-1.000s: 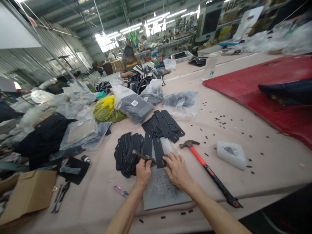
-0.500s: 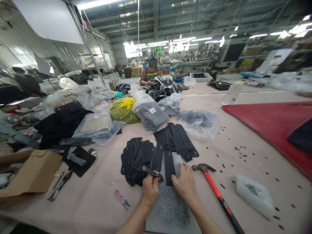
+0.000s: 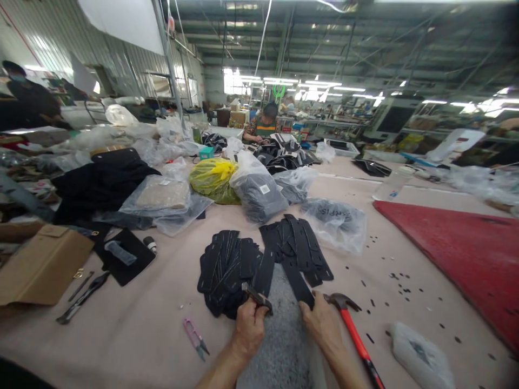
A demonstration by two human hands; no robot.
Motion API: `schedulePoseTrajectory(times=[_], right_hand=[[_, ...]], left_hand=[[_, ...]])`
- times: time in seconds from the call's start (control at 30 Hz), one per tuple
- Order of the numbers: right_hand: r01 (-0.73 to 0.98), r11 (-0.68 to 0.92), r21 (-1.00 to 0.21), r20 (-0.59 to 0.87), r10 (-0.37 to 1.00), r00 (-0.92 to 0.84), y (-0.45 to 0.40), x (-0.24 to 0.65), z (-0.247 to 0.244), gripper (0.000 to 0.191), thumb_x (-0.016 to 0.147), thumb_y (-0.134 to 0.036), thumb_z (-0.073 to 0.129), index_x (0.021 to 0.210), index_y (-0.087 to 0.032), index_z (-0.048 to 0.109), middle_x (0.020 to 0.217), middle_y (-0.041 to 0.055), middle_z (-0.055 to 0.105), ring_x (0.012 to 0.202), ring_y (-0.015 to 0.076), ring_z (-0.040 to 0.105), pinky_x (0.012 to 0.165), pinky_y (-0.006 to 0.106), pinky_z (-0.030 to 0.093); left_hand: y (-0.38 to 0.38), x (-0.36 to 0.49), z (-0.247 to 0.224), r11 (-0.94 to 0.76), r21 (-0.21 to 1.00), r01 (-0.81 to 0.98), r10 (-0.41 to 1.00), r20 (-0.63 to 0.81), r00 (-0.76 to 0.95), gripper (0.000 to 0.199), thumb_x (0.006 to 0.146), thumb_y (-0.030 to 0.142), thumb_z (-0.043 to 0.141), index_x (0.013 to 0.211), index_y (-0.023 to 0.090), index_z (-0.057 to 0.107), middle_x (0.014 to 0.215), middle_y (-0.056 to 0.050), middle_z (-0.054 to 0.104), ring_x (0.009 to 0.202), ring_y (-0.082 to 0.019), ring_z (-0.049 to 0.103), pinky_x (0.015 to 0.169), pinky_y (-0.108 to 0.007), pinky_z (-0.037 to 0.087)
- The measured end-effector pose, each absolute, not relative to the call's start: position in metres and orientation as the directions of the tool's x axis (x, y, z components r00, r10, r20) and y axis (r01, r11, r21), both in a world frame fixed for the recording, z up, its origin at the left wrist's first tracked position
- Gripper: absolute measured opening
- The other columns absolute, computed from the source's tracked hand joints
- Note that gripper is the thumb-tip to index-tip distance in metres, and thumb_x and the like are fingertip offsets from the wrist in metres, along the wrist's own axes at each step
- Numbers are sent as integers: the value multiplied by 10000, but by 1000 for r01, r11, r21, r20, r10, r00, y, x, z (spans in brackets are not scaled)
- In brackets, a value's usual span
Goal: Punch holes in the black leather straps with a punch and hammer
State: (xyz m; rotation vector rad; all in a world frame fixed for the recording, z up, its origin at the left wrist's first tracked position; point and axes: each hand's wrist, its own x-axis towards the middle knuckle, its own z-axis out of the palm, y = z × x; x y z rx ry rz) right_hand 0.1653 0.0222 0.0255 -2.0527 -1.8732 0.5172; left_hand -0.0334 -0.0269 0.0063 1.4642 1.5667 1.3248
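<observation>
My left hand [image 3: 249, 325] is closed around a dark metal punch [image 3: 256, 297], held slanting over the left edge of a grey, pitted slab [image 3: 279, 340]. Between the fingers of my right hand [image 3: 321, 321] is the near end of a black strip [image 3: 299, 283], whose far end reaches the right pile. To the left lies a fanned pile of black slotted strips [image 3: 227, 265]. Another pile of black strips [image 3: 294, 240] sits behind the slab. A claw hammer [image 3: 357, 337] with a red and black handle lies just right of my right hand.
Pink thread snips [image 3: 195, 337] lie left of the slab. Small dark cut-outs [image 3: 401, 286] are scattered on the right, near a wrapped white bundle [image 3: 421, 351] and a red board [image 3: 446, 237]. Plastic bags [image 3: 259, 189] stand behind the strips. A co-worker [image 3: 263, 124] sits at the far side.
My right hand has moved the strip right, from lying straight on the slab to slanting along its right edge. My left hand keeps the punch. The camera view has shifted slightly.
</observation>
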Motion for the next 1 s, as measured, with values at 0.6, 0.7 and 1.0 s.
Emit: schedulePoseTrajectory(times=[0.6, 0.7, 1.0], right_hand=[[951, 36, -308, 160, 987, 14, 101, 88, 69, 633, 792, -487, 595, 1289, -108, 494, 1256, 207, 520, 1139, 357, 493, 902, 447, 379], [957, 22, -291, 65, 998, -3, 90, 57, 45, 733, 723, -506, 648, 1305, -87, 497, 1284, 227, 504, 1177, 380, 476, 940, 481, 351], [939, 68, -338, 96, 995, -38, 72, 86, 16, 541, 777, -228, 491, 1310, -134, 503, 1411, 140, 469, 1345, 296, 336, 1091, 469, 199]], left_hand=[[-31, -31, 6, -186, 872, 453, 953, 273, -135, 202, 837, 123, 473, 873, 166, 667, 823, -72, 709, 786, -196, 677, 728, -275, 521], [-33, -30, 1, -244, 822, 514, 930, 349, -117, 212, 825, 113, 472, 886, 166, 669, 833, -80, 715, 807, -208, 689, 745, -289, 535], [-32, -30, -4, -303, 750, 588, 896, 435, -93, 218, 841, 131, 477, 908, 166, 681, 832, -87, 735, 819, -217, 714, 765, -307, 572]])
